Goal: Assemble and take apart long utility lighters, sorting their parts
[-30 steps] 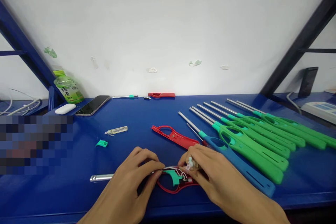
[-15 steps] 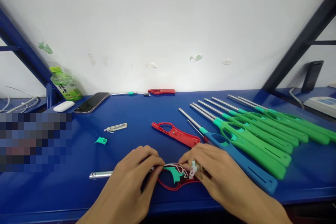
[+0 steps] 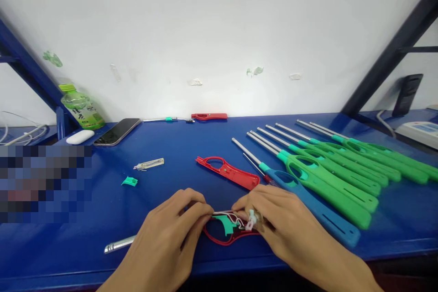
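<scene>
My left hand [image 3: 174,232] is closed around the front of an open red lighter half [image 3: 219,239], fingertips pinched at its neck. A silver metal tube [image 3: 118,244] pokes out to the left from under this hand. Closed over the handle end, my right hand [image 3: 277,226] holds the rear of the lighter, including a clear part with a pale valve [image 3: 252,219]. Between the hands show a green trigger [image 3: 227,225] and thin white wires [image 3: 236,218]. The fingers hide both ends of the housing. Behind them lies the other red handle half [image 3: 228,172].
Several green lighters [image 3: 328,178] and a blue lighter [image 3: 316,210] lie at right, beside a screwdriver [image 3: 253,165]. A clear fuel tank [image 3: 150,164] and green trigger piece [image 3: 130,181] lie left. Farther back are a phone [image 3: 118,131], white case [image 3: 80,137], bottle [image 3: 82,107] and red lighter handle [image 3: 209,116].
The silver tube's free end has swung down and to the left, so it now slants. Both hands keep their grip on the lighter. The whole view has shifted slightly.
</scene>
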A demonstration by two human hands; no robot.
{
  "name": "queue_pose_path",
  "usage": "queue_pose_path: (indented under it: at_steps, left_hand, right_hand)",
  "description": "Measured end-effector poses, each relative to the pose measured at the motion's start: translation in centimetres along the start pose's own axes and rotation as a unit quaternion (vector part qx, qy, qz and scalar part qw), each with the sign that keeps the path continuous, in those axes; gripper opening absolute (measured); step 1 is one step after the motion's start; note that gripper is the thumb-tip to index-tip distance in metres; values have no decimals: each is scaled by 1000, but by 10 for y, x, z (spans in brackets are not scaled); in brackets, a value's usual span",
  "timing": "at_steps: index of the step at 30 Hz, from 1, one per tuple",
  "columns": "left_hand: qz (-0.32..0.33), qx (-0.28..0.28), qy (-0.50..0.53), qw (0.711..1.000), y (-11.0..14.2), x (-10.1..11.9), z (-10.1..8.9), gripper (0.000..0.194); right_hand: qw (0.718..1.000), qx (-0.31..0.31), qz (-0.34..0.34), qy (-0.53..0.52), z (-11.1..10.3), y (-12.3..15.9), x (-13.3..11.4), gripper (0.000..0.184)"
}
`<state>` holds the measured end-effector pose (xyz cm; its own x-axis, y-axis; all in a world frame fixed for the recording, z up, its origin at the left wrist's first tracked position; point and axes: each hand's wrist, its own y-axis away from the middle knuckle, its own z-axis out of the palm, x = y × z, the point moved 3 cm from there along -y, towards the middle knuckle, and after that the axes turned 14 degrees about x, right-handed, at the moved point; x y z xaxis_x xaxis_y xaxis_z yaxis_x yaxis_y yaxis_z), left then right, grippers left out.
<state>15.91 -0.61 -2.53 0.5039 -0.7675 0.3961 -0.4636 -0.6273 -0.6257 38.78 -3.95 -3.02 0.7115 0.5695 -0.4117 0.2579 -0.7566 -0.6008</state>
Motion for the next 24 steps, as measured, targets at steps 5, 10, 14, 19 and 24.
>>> queue_pose_path:
  at_steps: [5, 10, 14, 19, 24]
  left_hand:
    - [-15, -16, 20, 1000, 3, -2, -2, 26]
    - [-3, -21, 18, 1000, 0, 1, -3, 26]
    - [5, -10, -13, 1000, 0, 6, -6, 29]
    - [-7, 26, -87, 996, 10, 2, -22, 34]
    - [-27, 1, -73, 997, 16, -6, -33, 24]
  right_hand:
    - [1000, 9, -6, 5, -1, 0, -1, 32]
    - [1000, -1, -7, -4, -2, 1, -1, 32]
    - [1000, -2, -11, -9, -3, 1, -1, 30]
    - [1000, 3, -17, -11, -4, 2, 0, 30]
    - [1000, -5, -19, -18, -3, 3, 2, 29]
